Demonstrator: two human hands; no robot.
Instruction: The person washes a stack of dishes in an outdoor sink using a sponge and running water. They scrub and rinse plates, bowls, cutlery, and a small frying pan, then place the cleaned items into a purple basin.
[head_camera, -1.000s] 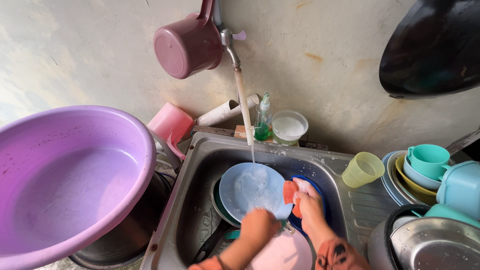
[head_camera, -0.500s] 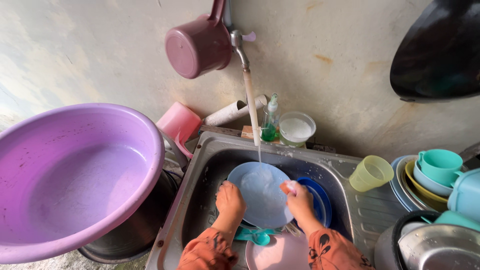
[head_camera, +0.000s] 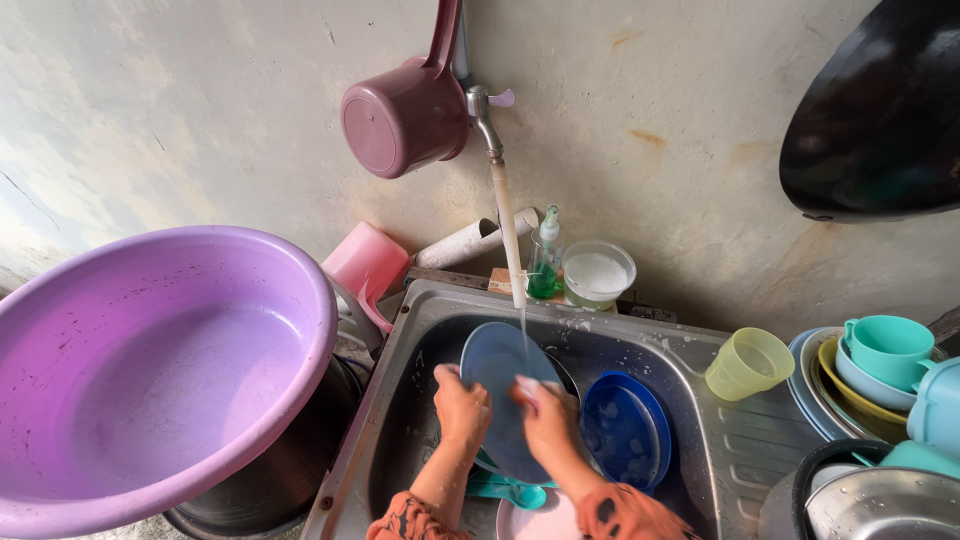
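While water runs into the steel sink (head_camera: 400, 420), both hands' fingers (head_camera: 452, 378) grip a grey-blue plate (head_camera: 505, 385) beside a sudsy blue bowl (head_camera: 625, 430)

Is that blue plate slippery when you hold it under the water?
Probably. Water runs onto the blue plate, and both the left hand and right hand hold it. It looks stiff and likely light, perhaps plastic.

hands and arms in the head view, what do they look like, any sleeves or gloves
Both are bare: no gloves, rings or watch show on the left hand or the right hand. The forearms are uncovered, with orange sleeves patterned in dark blotches pushed up near the elbows at the bottom edge of the view.
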